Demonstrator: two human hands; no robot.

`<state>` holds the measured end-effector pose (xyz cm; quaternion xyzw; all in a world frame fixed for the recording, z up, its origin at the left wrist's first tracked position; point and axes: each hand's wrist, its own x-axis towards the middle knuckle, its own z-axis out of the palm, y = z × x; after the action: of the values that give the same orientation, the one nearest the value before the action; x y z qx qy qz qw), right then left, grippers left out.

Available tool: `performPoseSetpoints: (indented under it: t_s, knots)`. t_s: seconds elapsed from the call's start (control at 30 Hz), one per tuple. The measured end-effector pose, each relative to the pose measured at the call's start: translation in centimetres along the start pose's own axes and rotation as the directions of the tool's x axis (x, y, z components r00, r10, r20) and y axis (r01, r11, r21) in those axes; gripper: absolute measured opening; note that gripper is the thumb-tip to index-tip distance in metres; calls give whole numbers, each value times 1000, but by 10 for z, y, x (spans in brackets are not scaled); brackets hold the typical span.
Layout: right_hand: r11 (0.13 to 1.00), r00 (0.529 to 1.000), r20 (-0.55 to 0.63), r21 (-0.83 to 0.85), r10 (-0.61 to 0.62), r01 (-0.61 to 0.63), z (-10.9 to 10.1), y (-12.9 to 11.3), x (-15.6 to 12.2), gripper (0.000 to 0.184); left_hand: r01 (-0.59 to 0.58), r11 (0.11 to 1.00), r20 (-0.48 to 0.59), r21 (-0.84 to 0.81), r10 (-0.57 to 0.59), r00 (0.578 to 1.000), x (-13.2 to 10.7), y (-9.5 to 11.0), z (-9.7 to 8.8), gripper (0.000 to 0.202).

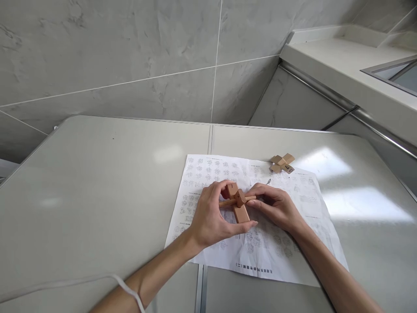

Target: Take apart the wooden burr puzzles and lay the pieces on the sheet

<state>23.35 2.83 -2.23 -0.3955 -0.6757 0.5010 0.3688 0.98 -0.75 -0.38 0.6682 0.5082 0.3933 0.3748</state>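
two hands, left hand and right hand, one wooden puzzle assembly between them, one loose wooden cross piece, one printed sheet, one white cord, one grey surface in two panels.

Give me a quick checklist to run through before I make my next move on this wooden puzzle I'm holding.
1. Both hands on the wooden puzzle: ok. The left hand grips the blocks, and the right hand pinches the end of the thin rod.
2. Puzzle held over the instruction sheet: ok.
3. Sheet flat on the table: ok.
4. Cross-shaped piece in sight: ok. It lies untouched by the sheet's far edge.
5. Rod fully seated in the blocks: cannot tell, because the hands hide the joint.
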Motion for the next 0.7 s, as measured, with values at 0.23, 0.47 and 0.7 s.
performPoseSetpoints:
  t_s: [0.23,0.47,0.7]
  knots:
    - [997,999,-40,-77,19,-22,1,2,-1,18,15,1000,-10,-22,-15,1000,0,-2,1,80]
    - [992,998,-51,-121,42,-48,5,1,-2,17,-14,996,-47,89,18,999,-2,-5,4,85]
    - [985,999,-35,-170,25,-31,5,1,-2,13,-42,981,-50,191,52,997,-2,-9,6,87]
